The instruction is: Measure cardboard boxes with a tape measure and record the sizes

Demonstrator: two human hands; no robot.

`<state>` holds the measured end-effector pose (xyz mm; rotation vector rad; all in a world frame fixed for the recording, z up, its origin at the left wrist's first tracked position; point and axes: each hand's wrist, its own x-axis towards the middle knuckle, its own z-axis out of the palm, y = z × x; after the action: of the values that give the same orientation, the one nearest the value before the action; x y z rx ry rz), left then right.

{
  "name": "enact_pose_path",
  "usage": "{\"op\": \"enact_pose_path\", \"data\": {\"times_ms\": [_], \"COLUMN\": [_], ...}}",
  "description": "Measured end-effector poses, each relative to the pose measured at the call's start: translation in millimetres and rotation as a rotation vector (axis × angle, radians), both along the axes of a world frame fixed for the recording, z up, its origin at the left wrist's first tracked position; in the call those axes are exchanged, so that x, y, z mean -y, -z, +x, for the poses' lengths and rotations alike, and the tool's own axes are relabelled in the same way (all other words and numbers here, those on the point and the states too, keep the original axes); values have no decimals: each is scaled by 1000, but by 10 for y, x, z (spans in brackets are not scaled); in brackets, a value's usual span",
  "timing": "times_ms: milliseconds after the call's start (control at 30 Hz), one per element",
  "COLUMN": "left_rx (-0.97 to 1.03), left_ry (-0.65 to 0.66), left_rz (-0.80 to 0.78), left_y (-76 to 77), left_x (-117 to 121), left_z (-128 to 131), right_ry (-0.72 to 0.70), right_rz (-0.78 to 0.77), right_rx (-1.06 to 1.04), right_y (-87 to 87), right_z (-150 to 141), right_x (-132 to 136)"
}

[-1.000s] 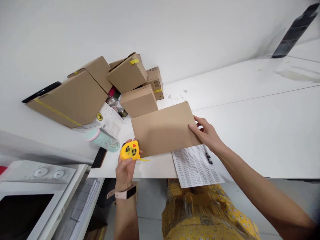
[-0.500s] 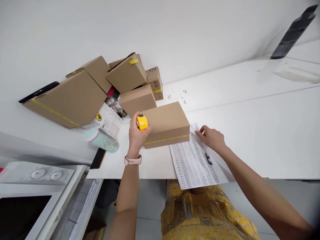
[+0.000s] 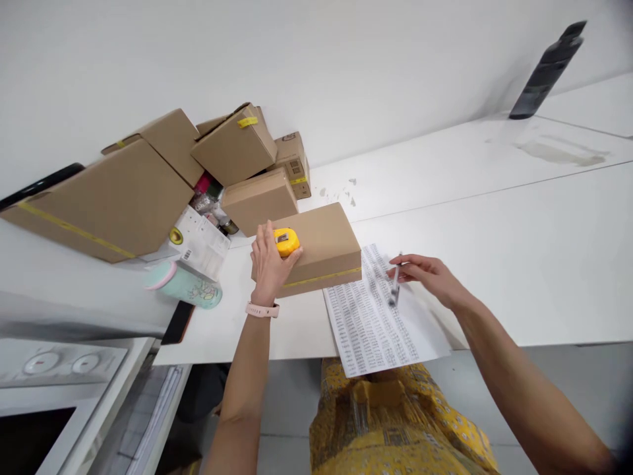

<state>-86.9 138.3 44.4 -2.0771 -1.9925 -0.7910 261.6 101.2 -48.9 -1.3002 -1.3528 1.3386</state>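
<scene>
My left hand point(image 3: 271, 260) is closed round a yellow tape measure point(image 3: 287, 242), at the left end of a closed cardboard box point(image 3: 324, 231). A yellow tape strip point(image 3: 321, 276) runs along the box's near side. Between the thumb and fingers of my right hand point(image 3: 428, 274) is a slim pen point(image 3: 395, 290), a little blurred and tilted with its dark end down. It is over a printed sheet of paper point(image 3: 366, 323) covered in columns of small text. The sheet lies partly against the box and overhangs the table's front edge.
Several cardboard boxes point(image 3: 237, 145) are stacked at the back left against the wall. A mint green tumbler point(image 3: 190, 285) lies tilted near a white carton point(image 3: 205, 244). A dark bottle point(image 3: 546, 72) stands at the back right of the white table point(image 3: 494, 244). A microwave point(image 3: 54, 396) is at lower left.
My right hand has picked up the pen, which lay on the sheet. My left hand still holds the tape measure, now turned slightly. The whole view has shifted a little.
</scene>
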Motion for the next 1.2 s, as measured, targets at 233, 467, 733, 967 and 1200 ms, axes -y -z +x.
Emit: {"op": "enact_pose_path", "data": {"times_ms": [233,467,733,967,1200], "left_rx": [210,33,-56,-52,-54], "left_ry": [493,670,628,620,626], "left_rz": [413,-422,-452,-454,-461], "left_y": [434,1214,1340,1327,1335], "left_x": [832,1275,1215,1221,1216], "left_z": [715,1613,1699,1698,1691], "right_ry": [46,159,220,179,225], "right_rz": [24,24,85,101,164], "right_rx": [-232,-190,64,51,234], "right_y": [22,363,439,459,532], "right_z": [108,-164,-154,-115,-98], "right_x": [169,186,173,176,220]}}
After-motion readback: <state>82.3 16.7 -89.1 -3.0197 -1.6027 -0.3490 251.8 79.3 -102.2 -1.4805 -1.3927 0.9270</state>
